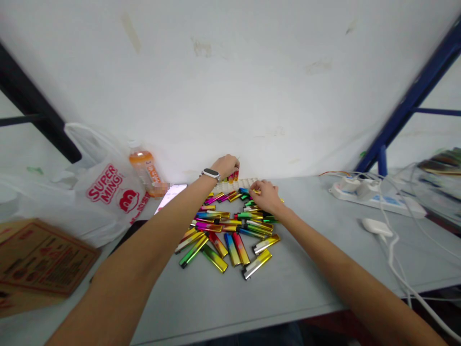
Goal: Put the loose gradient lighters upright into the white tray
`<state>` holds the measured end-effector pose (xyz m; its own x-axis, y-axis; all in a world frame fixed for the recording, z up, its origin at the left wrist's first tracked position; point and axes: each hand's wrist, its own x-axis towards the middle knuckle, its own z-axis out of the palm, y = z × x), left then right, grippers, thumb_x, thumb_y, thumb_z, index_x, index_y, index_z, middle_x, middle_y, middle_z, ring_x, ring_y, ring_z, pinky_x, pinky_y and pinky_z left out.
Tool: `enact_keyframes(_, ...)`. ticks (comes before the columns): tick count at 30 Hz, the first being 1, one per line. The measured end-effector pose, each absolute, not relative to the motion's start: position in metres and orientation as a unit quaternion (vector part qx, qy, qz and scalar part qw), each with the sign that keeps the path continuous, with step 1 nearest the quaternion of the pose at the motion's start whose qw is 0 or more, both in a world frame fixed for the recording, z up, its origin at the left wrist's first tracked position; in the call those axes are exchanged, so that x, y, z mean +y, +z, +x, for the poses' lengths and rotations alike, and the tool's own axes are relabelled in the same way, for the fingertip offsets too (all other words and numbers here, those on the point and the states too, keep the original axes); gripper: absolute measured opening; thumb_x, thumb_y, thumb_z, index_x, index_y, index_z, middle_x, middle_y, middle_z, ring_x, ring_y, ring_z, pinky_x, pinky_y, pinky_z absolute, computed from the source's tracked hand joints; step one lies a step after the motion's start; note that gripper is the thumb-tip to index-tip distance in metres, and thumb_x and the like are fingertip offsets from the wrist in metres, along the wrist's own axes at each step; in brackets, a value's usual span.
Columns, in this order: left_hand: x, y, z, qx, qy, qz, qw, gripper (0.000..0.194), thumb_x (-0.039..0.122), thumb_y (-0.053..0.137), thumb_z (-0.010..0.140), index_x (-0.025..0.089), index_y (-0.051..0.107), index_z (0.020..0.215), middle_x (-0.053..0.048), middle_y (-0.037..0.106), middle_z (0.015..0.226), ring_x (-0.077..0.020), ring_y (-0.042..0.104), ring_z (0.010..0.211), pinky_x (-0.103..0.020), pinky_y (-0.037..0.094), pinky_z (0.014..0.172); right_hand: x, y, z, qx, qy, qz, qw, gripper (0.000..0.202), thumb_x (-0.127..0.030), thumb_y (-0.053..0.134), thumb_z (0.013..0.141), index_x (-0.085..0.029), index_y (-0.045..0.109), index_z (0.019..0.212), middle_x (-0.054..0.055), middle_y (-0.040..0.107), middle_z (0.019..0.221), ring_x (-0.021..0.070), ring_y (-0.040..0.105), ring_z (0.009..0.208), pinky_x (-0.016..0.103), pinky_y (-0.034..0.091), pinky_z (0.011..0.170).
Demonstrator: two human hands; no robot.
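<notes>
At the cream tray [248,183], the left hand [226,166] is resting against upright lighters [236,176]; the right hand [267,194] is hanging over loose lighters [240,249] before it (neither grasp is showing clearly enough to tell). A bump could be toppling the upright ones.

From the wearer's head, the surface [295,283] and the wall [230,86] behind are viewed forward and downward, from near
</notes>
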<state>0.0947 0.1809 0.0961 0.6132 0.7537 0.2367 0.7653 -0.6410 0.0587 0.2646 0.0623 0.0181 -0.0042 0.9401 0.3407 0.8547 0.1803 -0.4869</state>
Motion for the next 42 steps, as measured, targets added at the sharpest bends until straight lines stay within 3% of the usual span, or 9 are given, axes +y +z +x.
enact_keyframes(5, 0.172, 0.088, 0.091, -0.364, -0.161, -0.912, 0.095, 0.021, 0.015, 0.056, 0.086, 0.013, 0.075, 0.079, -0.017, 0.063, 0.102, -0.0296, 0.055, 0.109, -0.038, 0.043, 0.091, 0.071, 0.026, 0.263, -0.743, 0.027, -0.635, 0.211, 0.024, -0.03, 0.059, 0.085, -0.019, 0.069, 0.104, 0.015, 0.064, 0.11, 0.0309, 0.053, 0.107, 0.042, 0.033, 0.089)
enact_keyframes(12, 0.155, 0.082, 0.084, -0.328, -0.077, -0.905, 0.259, 0.033, 0.013, 0.042, 0.092, 0.008, 0.068, 0.112, -0.021, 0.057, 0.123, -0.0323, 0.049, 0.117, -0.044, 0.039, 0.09, 0.081, 0.034, 0.261, -0.759, 0.025, -0.639, 0.123, 0.029, -0.031, 0.06, 0.083, -0.019, 0.071, 0.107, 0.014, 0.065, 0.115, 0.0318, 0.051, 0.113, 0.043, 0.032, 0.093)
enact_keyframes(17, 0.15, 0.08, 0.079, -0.328, -0.067, -0.904, 0.267, 0.038, 0.015, 0.044, 0.092, 0.011, 0.061, 0.125, -0.021, 0.055, 0.13, -0.0323, 0.047, 0.12, -0.045, 0.035, 0.093, 0.093, 0.039, 0.257, -0.77, 0.039, -0.629, 0.093, 0.029, -0.038, 0.067, 0.077, -0.019, 0.073, 0.098, 0.015, 0.068, 0.111, 0.0333, 0.054, 0.111, 0.044, 0.034, 0.092)
enact_keyframes(21, 0.151, 0.075, 0.072, -0.327, -0.069, -0.909, 0.25, 0.041, 0.015, 0.043, 0.092, 0.013, 0.059, 0.129, -0.02, 0.056, 0.129, -0.032, 0.048, 0.118, -0.046, 0.035, 0.094, 0.098, 0.043, 0.256, -0.808, 0.033, -0.583, 0.078, 0.026, -0.038, 0.061, 0.083, -0.016, 0.069, 0.096, 0.016, 0.069, 0.106, 0.033, 0.056, 0.108, 0.045, 0.034, 0.092)
enact_keyframes(26, 0.15, 0.077, 0.073, -0.336, -0.135, -0.912, 0.191, 0.041, 0.014, 0.044, 0.09, 0.015, 0.059, 0.129, -0.016, 0.057, 0.126, -0.0301, 0.049, 0.114, -0.045, 0.038, 0.093, 0.087, 0.043, 0.255, -0.828, 0.103, -0.508, 0.216, 0.018, -0.032, 0.047, 0.091, -0.017, 0.054, 0.099, 0.012, 0.068, 0.095, 0.0254, 0.06, 0.089, 0.038, 0.04, 0.079)
enact_keyframes(30, 0.133, 0.08, 0.077, -0.363, -0.321, -0.869, 0.1, 0.04, 0.009, 0.04, 0.09, 0.017, 0.061, 0.123, -0.012, 0.059, 0.119, -0.0254, 0.05, 0.11, -0.041, 0.041, 0.094, 0.064, 0.036, 0.241, -0.719, 0.366, -0.431, 0.404, 0.011, -0.034, 0.046, 0.09, -0.024, 0.041, 0.092, -0.002, 0.062, 0.069, 0.0168, 0.059, 0.065, 0.028, 0.043, 0.063)
enact_keyframes(33, 0.105, 0.074, 0.074, -0.368, -0.467, -0.804, 0.001, 0.03, 0.014, 0.038, 0.095, 0.017, 0.065, 0.107, -0.008, 0.063, 0.104, -0.0212, 0.055, 0.103, -0.038, 0.044, 0.095, 0.044, 0.031, 0.223, -0.575, 0.532, -0.379, 0.492, 0.014, -0.034, 0.05, 0.083, -0.025, 0.041, 0.09, -0.008, 0.051, 0.057, 0.0124, 0.047, 0.046, 0.023, 0.034, 0.045)
enact_keyframes(37, 0.057, 0.056, 0.058, -0.382, -0.54, -0.742, -0.108, 0.024, 0.021, 0.042, 0.096, 0.019, 0.066, 0.095, -0.006, 0.066, 0.097, -0.0193, 0.06, 0.096, -0.034, 0.049, 0.085, 0.023, 0.033, 0.205, -0.428, 0.691, -0.316, 0.489, 0.029, -0.051, 0.052, 0.08, -0.023, 0.047, 0.084, -0.011, 0.033, 0.049, 0.0068, 0.022, 0.037, 0.02, 0.015, 0.037)
enact_keyframes(42, 0.017, 0.031, 0.05, -0.398, -0.548, -0.698, -0.232, 0.021, 0.031, 0.053, 0.094, 0.019, 0.067, 0.104, -0.007, 0.069, 0.1, -0.0189, 0.064, 0.093, -0.033, 0.051, 0.084, 0.013, 0.034, 0.187, -0.396, 0.701, -0.289, 0.518, 0.058, -0.078, 0.044, 0.078, -0.021, 0.051, 0.077, -0.008, 0.034, 0.044, 0.0067, 0.021, 0.037, 0.021, 0.01, 0.038)
